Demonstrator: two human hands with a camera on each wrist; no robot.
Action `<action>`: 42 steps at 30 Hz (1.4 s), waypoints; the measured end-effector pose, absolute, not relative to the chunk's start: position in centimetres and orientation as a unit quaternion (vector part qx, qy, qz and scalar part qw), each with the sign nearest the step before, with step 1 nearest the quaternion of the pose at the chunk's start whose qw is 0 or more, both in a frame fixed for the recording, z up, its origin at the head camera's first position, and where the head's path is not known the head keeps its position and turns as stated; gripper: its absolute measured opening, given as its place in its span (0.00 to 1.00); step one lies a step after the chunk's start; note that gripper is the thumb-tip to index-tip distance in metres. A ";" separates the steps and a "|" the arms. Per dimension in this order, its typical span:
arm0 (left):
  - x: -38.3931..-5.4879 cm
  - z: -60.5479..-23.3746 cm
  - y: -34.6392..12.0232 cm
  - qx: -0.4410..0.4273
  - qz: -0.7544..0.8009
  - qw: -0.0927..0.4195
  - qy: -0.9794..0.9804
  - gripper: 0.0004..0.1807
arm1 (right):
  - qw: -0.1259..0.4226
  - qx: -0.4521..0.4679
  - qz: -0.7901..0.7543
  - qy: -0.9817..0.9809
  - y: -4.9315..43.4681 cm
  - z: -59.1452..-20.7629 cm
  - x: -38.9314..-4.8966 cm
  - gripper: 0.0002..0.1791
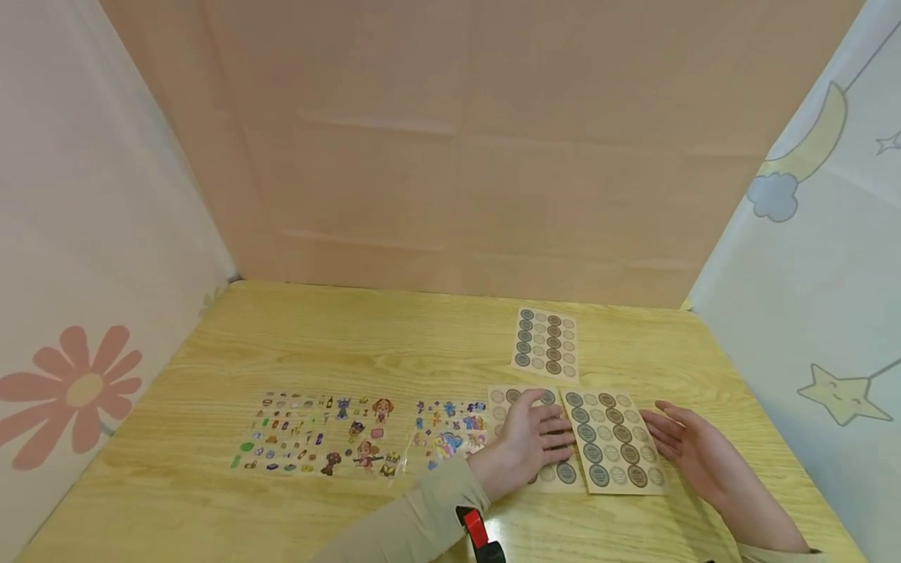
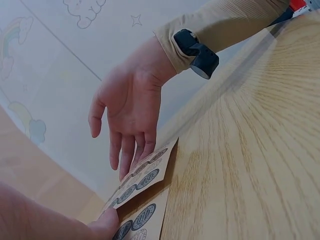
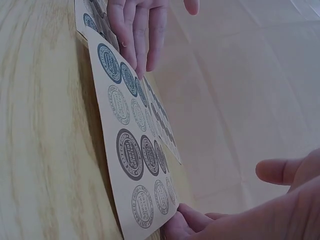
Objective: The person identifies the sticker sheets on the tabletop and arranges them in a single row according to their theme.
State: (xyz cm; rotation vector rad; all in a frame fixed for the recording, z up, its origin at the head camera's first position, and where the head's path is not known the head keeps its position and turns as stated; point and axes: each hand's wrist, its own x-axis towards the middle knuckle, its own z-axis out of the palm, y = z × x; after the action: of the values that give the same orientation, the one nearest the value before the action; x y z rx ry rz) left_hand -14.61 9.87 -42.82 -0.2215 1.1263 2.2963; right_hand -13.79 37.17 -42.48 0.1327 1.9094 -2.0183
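A tan sheet of round stickers (image 1: 614,442), with dark blue, brown and pale circles in columns, lies tilted between the two hands. Its near edge stands a little off the table in both wrist views. My left hand (image 1: 526,442) reaches over a second sheet of round stickers (image 1: 563,474), its extended fingers at the upper sheet's left edge. At the right edge is my right hand (image 1: 697,457), fingers fairly straight; its fingertips (image 3: 182,222) meet the sheet's rim, partly hidden behind it. The right thumb (image 3: 277,171) stands apart from the paper.
A third sheet of round stickers (image 1: 545,342) lies farther back on the wooden table (image 1: 352,344). To the left are a clear sheet of small cartoon stickers (image 1: 320,434) and a smaller clear sheet of colourful stickers (image 1: 446,430). Fabric walls (image 1: 479,156) surround the table's back and sides.
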 end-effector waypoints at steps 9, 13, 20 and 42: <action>-14.7 -43.3 9.8 -0.077 0.855 0.283 0.427 0.39 | 0.177 0.017 -0.785 0.593 37.6 -42.5 -13.6 0.16; -14.8 -43.5 9.7 -0.073 0.851 0.287 0.435 0.39 | 0.178 0.016 -0.802 0.570 37.7 -42.3 -13.4 0.18; -14.9 -43.6 9.6 -0.063 0.846 0.289 0.444 0.40 | 0.190 0.002 -0.806 0.561 37.8 -42.1 -13.4 0.20; -14.8 -43.5 9.6 -0.073 0.842 0.290 0.450 0.40 | 0.215 -0.027 -0.824 0.524 37.7 -42.2 -13.3 0.23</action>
State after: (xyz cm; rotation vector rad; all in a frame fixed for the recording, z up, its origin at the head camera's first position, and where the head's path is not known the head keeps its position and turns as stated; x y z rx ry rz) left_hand -14.77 9.65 -43.47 -0.1936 1.2006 2.2453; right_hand -13.33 37.75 -42.15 -0.0740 1.4524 -2.2844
